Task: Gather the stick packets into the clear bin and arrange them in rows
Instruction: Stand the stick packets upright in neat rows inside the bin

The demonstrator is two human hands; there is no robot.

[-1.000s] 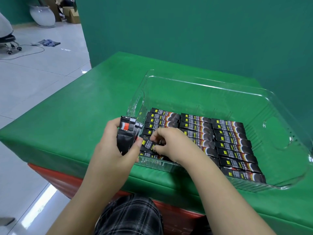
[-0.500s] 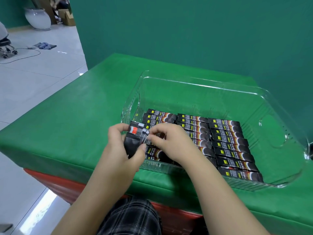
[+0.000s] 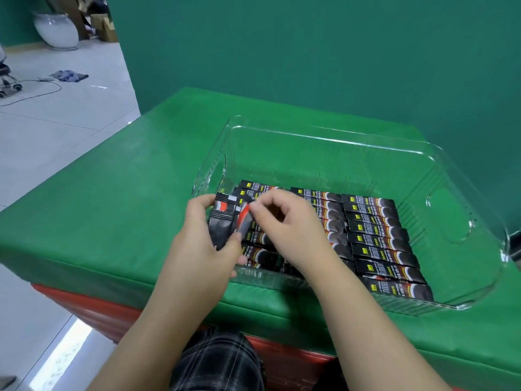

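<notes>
A clear plastic bin (image 3: 332, 138) sits on the green table. Black stick packets (image 3: 377, 241) lie in three side-by-side rows on its floor, near the front. My left hand (image 3: 203, 246) grips a small bundle of black packets (image 3: 222, 221) upright at the bin's near-left corner. My right hand (image 3: 290, 230) pinches the top of one packet (image 3: 244, 220) from that bundle with thumb and forefinger. The left row is partly hidden under both hands.
The green padded table (image 3: 118, 198) extends left of the bin, over a red base (image 3: 93, 306). A green wall stands behind. The back half of the bin floor holds no packets. White tiled floor, a white pot (image 3: 56, 31) and boxes lie far left.
My right hand rose from the left row in the bin to the bundle in my left hand and now pinches one packet there. The left hand moved slightly right.
</notes>
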